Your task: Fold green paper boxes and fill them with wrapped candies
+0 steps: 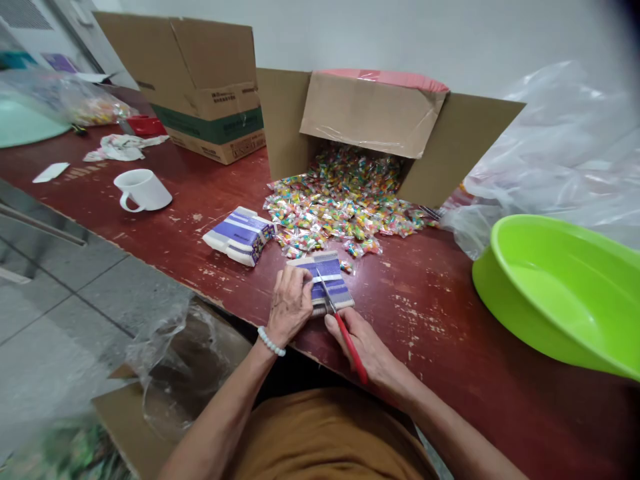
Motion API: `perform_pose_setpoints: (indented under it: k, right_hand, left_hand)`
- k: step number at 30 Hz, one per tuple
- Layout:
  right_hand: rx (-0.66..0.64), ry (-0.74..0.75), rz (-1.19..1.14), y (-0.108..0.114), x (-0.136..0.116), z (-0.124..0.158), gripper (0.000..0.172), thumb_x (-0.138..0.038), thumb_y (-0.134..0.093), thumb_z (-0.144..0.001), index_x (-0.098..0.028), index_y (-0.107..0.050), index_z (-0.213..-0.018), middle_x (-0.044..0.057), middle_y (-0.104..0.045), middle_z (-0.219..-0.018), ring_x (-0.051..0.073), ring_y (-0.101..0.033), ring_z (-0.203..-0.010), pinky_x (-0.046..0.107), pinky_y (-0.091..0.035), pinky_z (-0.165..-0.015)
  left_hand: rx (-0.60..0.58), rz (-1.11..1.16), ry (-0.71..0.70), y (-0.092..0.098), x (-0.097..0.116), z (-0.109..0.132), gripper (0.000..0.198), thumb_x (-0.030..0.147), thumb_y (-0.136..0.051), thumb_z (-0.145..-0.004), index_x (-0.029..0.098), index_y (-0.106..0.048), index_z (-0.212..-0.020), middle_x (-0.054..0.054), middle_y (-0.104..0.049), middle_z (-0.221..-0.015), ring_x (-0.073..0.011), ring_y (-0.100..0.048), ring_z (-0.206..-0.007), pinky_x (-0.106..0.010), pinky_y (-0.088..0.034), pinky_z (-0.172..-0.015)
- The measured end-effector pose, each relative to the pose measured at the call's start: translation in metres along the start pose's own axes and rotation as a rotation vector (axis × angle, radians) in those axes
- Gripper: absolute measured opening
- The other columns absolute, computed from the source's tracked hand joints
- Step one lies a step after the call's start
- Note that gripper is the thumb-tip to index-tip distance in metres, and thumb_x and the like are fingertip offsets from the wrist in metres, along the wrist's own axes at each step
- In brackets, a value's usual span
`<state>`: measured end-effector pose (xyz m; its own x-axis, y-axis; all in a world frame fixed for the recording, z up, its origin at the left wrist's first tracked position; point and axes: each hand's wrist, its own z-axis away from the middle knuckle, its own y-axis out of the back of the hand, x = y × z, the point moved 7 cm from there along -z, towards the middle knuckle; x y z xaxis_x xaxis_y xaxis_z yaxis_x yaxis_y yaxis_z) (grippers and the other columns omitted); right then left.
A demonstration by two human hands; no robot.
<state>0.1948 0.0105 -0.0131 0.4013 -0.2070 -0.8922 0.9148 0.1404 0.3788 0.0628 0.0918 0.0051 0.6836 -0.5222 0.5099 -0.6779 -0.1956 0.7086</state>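
Close to the table's front edge lies a bundle of purple-and-white flat cards (336,287). My left hand (291,303) grips its left side with curled fingers. In my right hand (367,343) is a pair of scissors with red handles (351,348). Their metal blades point away from me and rest over the bundle's top, by its pale middle stripe. A second purple-and-white bundle (237,233) lies to the left, apart from both hands. Just beyond, small clear packets of colourful candies (330,217) are heaped on the table.
An open cardboard box (370,120) on its side spills the packets. Another carton (200,100) and a white mug (143,190) stand to the left. A lime-green basin (550,293) and clear plastic bags (560,153) are at right. Below the red table (425,380), plastic-lined cardboard (185,373) sits on the floor.
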Motion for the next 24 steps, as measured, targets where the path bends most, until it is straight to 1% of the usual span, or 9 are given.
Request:
perform_pose_setpoints:
  k: [1, 2, 3, 6, 9, 12, 16, 20, 24]
  right_hand:
    - [0.025, 0.036, 0.094, 0.003, -0.005, -0.001, 0.027, -0.045, -0.049, -0.095, -0.019, -0.056, -0.097, 0.007, -0.061, -0.097, 0.021, -0.058, -0.089, 0.033, -0.047, -0.081]
    - [0.046, 0.034, 0.185, 0.005, -0.008, -0.002, 0.025, -0.042, -0.05, -0.095, -0.018, -0.056, -0.101, 0.009, -0.061, -0.102, 0.023, -0.059, -0.094, 0.034, -0.047, -0.085]
    - [0.072, -0.002, 0.283, 0.007, -0.008, -0.002, 0.026, -0.041, -0.051, -0.095, -0.018, -0.055, -0.105, 0.01, -0.061, -0.105, 0.024, -0.061, -0.096, 0.035, -0.047, -0.085]
    - [0.156, -0.159, 0.627, 0.014, -0.007, -0.002, 0.034, -0.043, -0.054, -0.094, -0.015, -0.053, -0.114, 0.014, -0.057, -0.11, 0.027, -0.066, -0.088, 0.036, -0.048, -0.076]
    - [0.179, -0.169, 0.828, 0.015, -0.014, -0.002, 0.037, -0.045, -0.052, -0.095, -0.015, -0.051, -0.117, 0.014, -0.056, -0.113, 0.028, -0.07, -0.083, 0.036, -0.049, -0.071]
    - [0.177, -0.144, 0.89, 0.012, -0.02, -0.003, 0.039, -0.049, -0.052, -0.095, -0.017, -0.049, -0.117, 0.013, -0.056, -0.115, 0.028, -0.071, -0.084, 0.035, -0.05, -0.07]
    - [0.174, -0.175, 0.934, 0.007, -0.026, -0.004, 0.035, -0.045, -0.048, -0.097, -0.015, -0.048, -0.114, 0.018, -0.056, -0.117, 0.03, -0.07, -0.09, 0.037, -0.051, -0.073]
    - [0.203, -0.209, 0.865, 0.008, -0.031, -0.004, 0.034, -0.044, -0.05, -0.097, -0.015, -0.047, -0.114, 0.019, -0.061, -0.113, 0.033, -0.069, -0.095, 0.04, -0.051, -0.079]
    - [0.186, -0.219, 0.875, 0.007, -0.039, -0.008, 0.032, -0.04, -0.049, -0.096, -0.014, -0.047, -0.114, 0.021, -0.068, -0.103, 0.036, -0.071, -0.094, 0.041, -0.05, -0.079]
  left_hand:
    - [0.015, 0.019, 0.008, 0.0, 0.0, 0.001, 0.009, 0.014, -0.048, -0.09, 0.023, -0.049, -0.088, -0.007, -0.058, -0.09, -0.0259, -0.053, -0.087, -0.04, -0.046, -0.08]
    - [0.032, 0.04, 0.02, 0.001, -0.001, 0.002, 0.009, 0.013, -0.049, -0.089, 0.023, -0.049, -0.089, -0.006, -0.059, -0.09, -0.0254, -0.054, -0.087, -0.04, -0.046, -0.08]
    - [0.05, 0.062, 0.034, 0.001, -0.001, 0.004, 0.011, 0.013, -0.049, -0.087, 0.023, -0.049, -0.09, -0.006, -0.059, -0.09, -0.0249, -0.055, -0.087, -0.039, -0.047, -0.08]
    - [0.103, 0.13, 0.092, 0.0, -0.004, 0.009, 0.016, 0.013, -0.052, -0.085, 0.023, -0.047, -0.096, -0.005, -0.059, -0.091, -0.0232, -0.058, -0.086, -0.037, -0.048, -0.078]
    - [0.139, 0.201, 0.156, -0.003, -0.008, 0.012, 0.019, 0.014, -0.055, -0.083, 0.023, -0.045, -0.097, -0.004, -0.058, -0.09, -0.0215, -0.06, -0.083, -0.034, -0.05, -0.073]
    - [0.15, 0.272, 0.198, -0.006, -0.011, 0.014, 0.022, 0.014, -0.056, -0.082, 0.023, -0.044, -0.097, -0.002, -0.058, -0.089, -0.0194, -0.061, -0.08, -0.032, -0.05, -0.07]
    - [0.161, 0.349, 0.221, -0.008, -0.014, 0.014, 0.025, 0.015, -0.058, -0.081, 0.024, -0.043, -0.098, -0.001, -0.059, -0.089, -0.0175, -0.062, -0.078, -0.03, -0.05, -0.069]
    - [0.17, 0.411, 0.222, -0.009, -0.016, 0.014, 0.025, 0.015, -0.057, -0.081, 0.024, -0.043, -0.099, -0.002, -0.058, -0.09, -0.0168, -0.062, -0.079, -0.029, -0.051, -0.068]
    - [0.159, 0.442, 0.219, -0.012, -0.018, 0.012, 0.027, 0.015, -0.059, -0.081, 0.023, -0.043, -0.101, -0.002, -0.059, -0.092, -0.016, -0.063, -0.079, -0.029, -0.051, -0.07]
